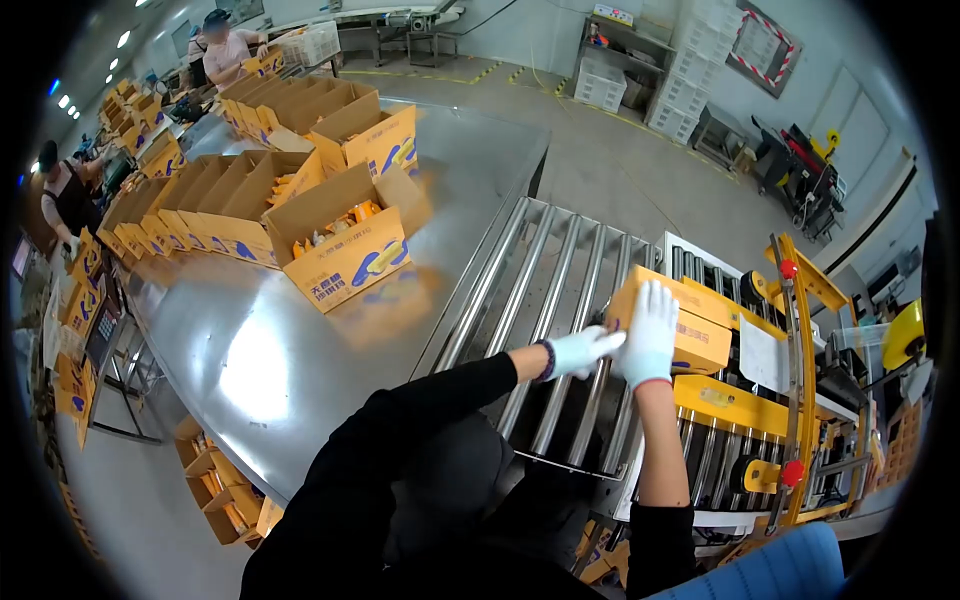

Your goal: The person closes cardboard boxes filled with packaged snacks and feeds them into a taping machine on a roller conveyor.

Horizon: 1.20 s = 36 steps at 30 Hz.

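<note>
A closed yellow carton (pixel 703 342) lies at the entrance of the yellow-railed machine, at the right end of the rollers. My right hand (pixel 650 335), in a white glove, lies with its fingers stretched flat against the carton's near end. Just left of it, my left hand (pixel 583 352), also gloved, points its extended fingers toward the carton and the right hand. Whether the left fingertips touch the carton I cannot tell. Neither hand is wrapped round anything. Beneath the hands run the metal rollers (pixel 548 335) of a conveyor.
On the metal table (pixel 440 170) to the left, an open carton (pixel 345 250) holds orange packets, with rows of open cartons (pixel 215 205) behind. A yellow guide rail (pixel 735 405) with red knobs borders the machine. Co-workers (pixel 228 50) stand at the far left. More cartons (pixel 220 485) sit below the table.
</note>
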Available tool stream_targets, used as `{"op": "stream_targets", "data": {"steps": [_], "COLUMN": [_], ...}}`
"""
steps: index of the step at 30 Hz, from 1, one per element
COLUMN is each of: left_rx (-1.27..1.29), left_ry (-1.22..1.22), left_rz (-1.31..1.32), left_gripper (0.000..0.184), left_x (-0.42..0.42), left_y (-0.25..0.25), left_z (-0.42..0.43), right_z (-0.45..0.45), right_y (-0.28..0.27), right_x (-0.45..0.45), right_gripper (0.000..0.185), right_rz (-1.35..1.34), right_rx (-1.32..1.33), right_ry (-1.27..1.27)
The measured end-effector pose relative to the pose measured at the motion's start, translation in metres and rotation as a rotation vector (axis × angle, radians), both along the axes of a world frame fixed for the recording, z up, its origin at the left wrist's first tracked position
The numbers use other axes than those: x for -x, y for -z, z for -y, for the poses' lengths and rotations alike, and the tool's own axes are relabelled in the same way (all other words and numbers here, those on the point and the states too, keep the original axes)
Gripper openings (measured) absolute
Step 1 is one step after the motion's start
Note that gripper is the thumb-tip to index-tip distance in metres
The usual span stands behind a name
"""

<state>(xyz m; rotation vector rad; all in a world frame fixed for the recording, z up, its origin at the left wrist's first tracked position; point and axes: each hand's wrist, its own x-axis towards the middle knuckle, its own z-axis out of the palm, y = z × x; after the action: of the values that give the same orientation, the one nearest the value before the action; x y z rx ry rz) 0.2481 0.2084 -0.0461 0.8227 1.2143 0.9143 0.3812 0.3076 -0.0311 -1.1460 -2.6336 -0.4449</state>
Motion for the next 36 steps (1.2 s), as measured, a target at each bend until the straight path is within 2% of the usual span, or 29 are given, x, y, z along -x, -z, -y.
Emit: {"op": "stream_targets", "data": {"steps": [1, 2, 3, 6, 7, 8, 9, 10, 11, 13, 14, 15, 16, 17, 18, 20, 21, 22, 23, 24, 25, 26, 28, 30, 31, 32, 34, 35, 36], "left_rx": [-0.109, -0.209, -0.298, -0.501, -0.447, -0.283, -0.059, 0.107, 0.323, -0.008, -0.22, -0.286, -0.483, -0.327, -0.329, -0.702, -0.705, -0.703, -0.657, -0.557, -0.436, -0.313, -0.393, -0.603, -0.608, -0.589, -0.34, -0.356, -0.351], "left_ry": [0.123, 0.249, 0.166, -0.52, -0.729, -0.86, -0.906, -0.925, -0.737, -0.717, -0.689, -0.616, -0.606, -0.49, -0.48, -0.351, -0.29, -0.235, -0.22, -0.23, -0.269, -0.305, -0.335, -0.54, -0.614, -0.615, -0.832, -0.708, -0.715], "left_rz": [-0.217, -0.43, -0.599, -1.267, -1.591, -1.903, -2.102, -2.204, -2.058, -1.744, -1.77, -1.792, -1.728, -1.537, -1.527, -1.47, -1.29, -1.113, -0.898, -0.933, -0.836, -0.744, -0.995, -1.261, -1.449, -1.463, -0.876, -0.634, -0.648], "left_gripper": [0.078, 0.079, 0.074, 0.06, 0.055, 0.052, 0.048, 0.033, 0.023, 0.022, 0.022, 0.018, 0.014, 0.015, 0.015, 0.017, 0.017, 0.018, 0.017, 0.019, 0.021, 0.023, 0.032, 0.038, 0.05, 0.05, 0.069, 0.082, 0.082], "left_x": [0.014, 0.032, 0.051, 0.131, 0.163, 0.193, 0.217, 0.238, 0.268, 0.254, 0.231, 0.213, 0.202, 0.186, 0.175, 0.161, 0.158, 0.155, 0.149, 0.15, 0.152, 0.153, 0.161, 0.153, 0.15, 0.151, 0.157, 0.167, 0.173], "left_y": [-0.002, -0.004, -0.012, -0.058, -0.069, -0.075, -0.075, -0.065, -0.043, -0.04, -0.043, -0.038, -0.03, -0.043, -0.054, -0.072, -0.078, -0.082, -0.085, -0.078, -0.076, -0.073, -0.036, -0.013, -0.013, -0.01, 0.009, 0.012, 0.015], "left_z": [0.005, 0.013, 0.029, 0.115, 0.15, 0.184, 0.215, 0.241, 0.261, 0.264, 0.258, 0.254, 0.253, 0.254, 0.253, 0.239, 0.23, 0.219, 0.203, 0.189, 0.169, 0.149, 0.114, 0.099, 0.102, 0.103, 0.108, 0.109, 0.108], "right_z": [0.001, -0.01, -0.013, -0.022, -0.023, -0.019, -0.013, -0.006, 0.007, 0.034, 0.066, 0.076, 0.091, 0.101, 0.111, 0.119, 0.122, 0.117, 0.112, 0.106, 0.098, 0.09, 0.079, 0.067, 0.068, 0.075, 0.088, 0.102, 0.112], "right_y": [-0.013, -0.002, 0.002, 0.013, 0.013, 0.008, -0.001, -0.006, 0.007, 0.032, 0.016, 0.035, 0.039, 0.048, 0.046, -0.008, -0.018, -0.007, -0.002, 0.001, 0.001, -0.015, -0.036, -0.049, -0.056, -0.058, -0.043, -0.045, -0.042], "right_x": [-0.01, -0.025, -0.035, -0.052, -0.054, -0.053, -0.052, -0.051, -0.037, -0.01, 0.012, 0.031, 0.047, 0.06, 0.069, 0.068, 0.059, 0.049, 0.039, 0.031, 0.028, 0.025, 0.039, 0.056, 0.061, 0.067, 0.07, 0.064, 0.056], "right_gripper": [0.096, 0.086, 0.081, 0.077, 0.064, 0.064, 0.056, 0.049, 0.052, 0.06, 0.08, 0.1, 0.112, 0.115, 0.114, 0.109, 0.098, 0.078, 0.068, 0.058, 0.047, 0.046, 0.059, 0.076, 0.087, 0.083, 0.084, 0.083, 0.086], "right_rz": [-0.048, -0.127, -0.154, -0.21, -0.278, -0.289, -0.196, -0.098, -0.28, -0.68, -0.571, -0.501, -0.517, -0.638, -0.761, -0.474, -0.301, -0.282, -0.292, -0.302, -0.428, -0.506, -0.454, -0.339, -0.312, -0.34, -0.364, -0.367, -0.356], "right_rx": [0.116, 0.076, 0.053, 0.015, 0.009, 0.013, -0.006, -0.021, 0.231, 0.786, 0.951, 0.904, 0.862, 0.891, 0.854, 0.476, 0.413, 0.398, 0.445, 0.5, 0.685, 1.0, 0.91, 0.332, 0.171, 0.058, 0.128, 0.164, 0.256], "right_ry": [-0.01, -0.05, -0.048, 0.01, 0.015, 0.017, 0.003, -0.006, -0.136, -0.359, -0.308, -0.386, -0.403, -0.401, -0.416, -0.513, -0.587, -0.795, -0.866, -0.943, -0.888, -0.75, -0.601, -0.702, -0.637, -0.525, -0.454, -0.484, -0.501]}}
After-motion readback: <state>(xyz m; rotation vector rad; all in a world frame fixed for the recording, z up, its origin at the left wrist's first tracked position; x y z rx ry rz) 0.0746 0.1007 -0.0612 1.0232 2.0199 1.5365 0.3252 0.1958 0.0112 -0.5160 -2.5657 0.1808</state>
